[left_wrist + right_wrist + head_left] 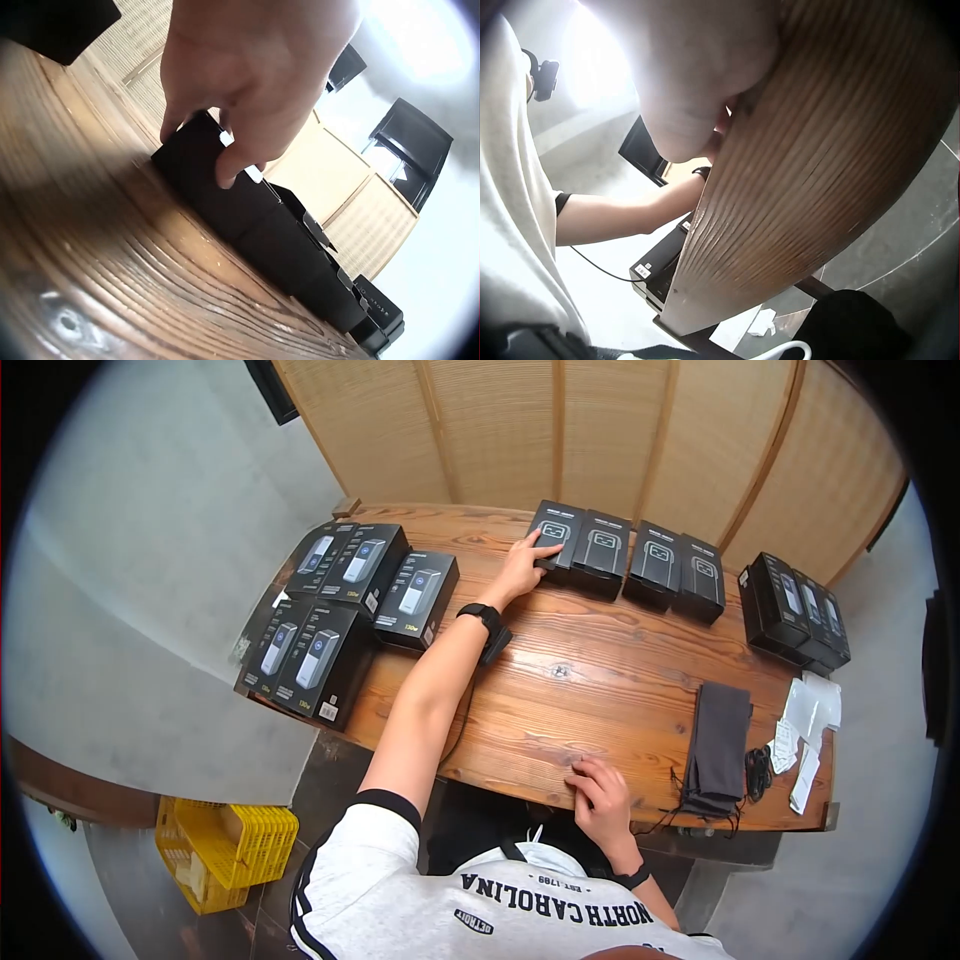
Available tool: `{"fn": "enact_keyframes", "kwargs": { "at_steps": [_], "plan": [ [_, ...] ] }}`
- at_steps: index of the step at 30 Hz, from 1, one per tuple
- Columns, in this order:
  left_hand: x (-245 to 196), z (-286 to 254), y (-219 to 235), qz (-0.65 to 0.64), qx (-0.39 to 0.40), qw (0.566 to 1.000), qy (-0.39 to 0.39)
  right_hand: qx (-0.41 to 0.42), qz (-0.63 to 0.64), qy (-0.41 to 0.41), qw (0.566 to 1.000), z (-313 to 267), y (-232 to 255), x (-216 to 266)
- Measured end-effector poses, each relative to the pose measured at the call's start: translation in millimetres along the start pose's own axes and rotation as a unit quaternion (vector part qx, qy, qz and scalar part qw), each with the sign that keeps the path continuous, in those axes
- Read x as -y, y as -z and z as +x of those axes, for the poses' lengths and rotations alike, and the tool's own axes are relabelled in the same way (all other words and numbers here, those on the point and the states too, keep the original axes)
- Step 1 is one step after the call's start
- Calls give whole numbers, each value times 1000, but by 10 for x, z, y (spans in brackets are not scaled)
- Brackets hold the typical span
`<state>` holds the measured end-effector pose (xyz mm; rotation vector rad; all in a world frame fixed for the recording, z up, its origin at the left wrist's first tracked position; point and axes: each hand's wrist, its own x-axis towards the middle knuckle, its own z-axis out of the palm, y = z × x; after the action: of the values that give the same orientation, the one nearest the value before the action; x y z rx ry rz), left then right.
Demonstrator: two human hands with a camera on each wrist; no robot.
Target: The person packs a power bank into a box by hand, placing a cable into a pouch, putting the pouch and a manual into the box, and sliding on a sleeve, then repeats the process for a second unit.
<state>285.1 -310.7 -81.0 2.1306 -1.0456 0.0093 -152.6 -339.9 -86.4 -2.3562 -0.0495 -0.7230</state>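
My left hand [518,570] reaches to the far side of the table and grips the leftmost black box [560,520] in a row of several. The left wrist view has the thumb and fingers of the left hand [255,82] around the end of that black box [195,165], which sits on the wood. Beside it stands a similar box [605,550] with a white socket-like outline printed on top. Near the table's front edge rests my right hand [602,800], fingers loosely bent and holding nothing.
Several larger printed boxes [325,660] are grouped at the left, and more boxes [790,610] stand at the right end. Dark cloth pouches [718,745], a coiled black cable [758,772] and white paper pieces [808,710] lie at the right. A yellow crate [235,850] is on the floor.
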Motion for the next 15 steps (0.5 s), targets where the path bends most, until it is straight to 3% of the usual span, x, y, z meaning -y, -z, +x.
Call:
{"fn": "enact_keyframes", "kwargs": {
  "at_steps": [3,5,7,10,15],
  "plan": [
    [-42,-70,48,30,25,999,-16,1,2,1,1000,-2,-7,-4],
    [-109,-180,80,-2,-47,999,-25,1,1,2,1000,-9,-5,-10],
    [-191,-318,211,62,-76,995,-18,-4,-11,-4,1000,-23,-5,-12],
    [-254,-631,658,266,-90,959,29,-6,-12,-2,1000,-24,-15,-16],
    [-92,-1094,1191,305,-59,926,214,-4,-23,9,1000,-8,-18,-7]
  ]
}}
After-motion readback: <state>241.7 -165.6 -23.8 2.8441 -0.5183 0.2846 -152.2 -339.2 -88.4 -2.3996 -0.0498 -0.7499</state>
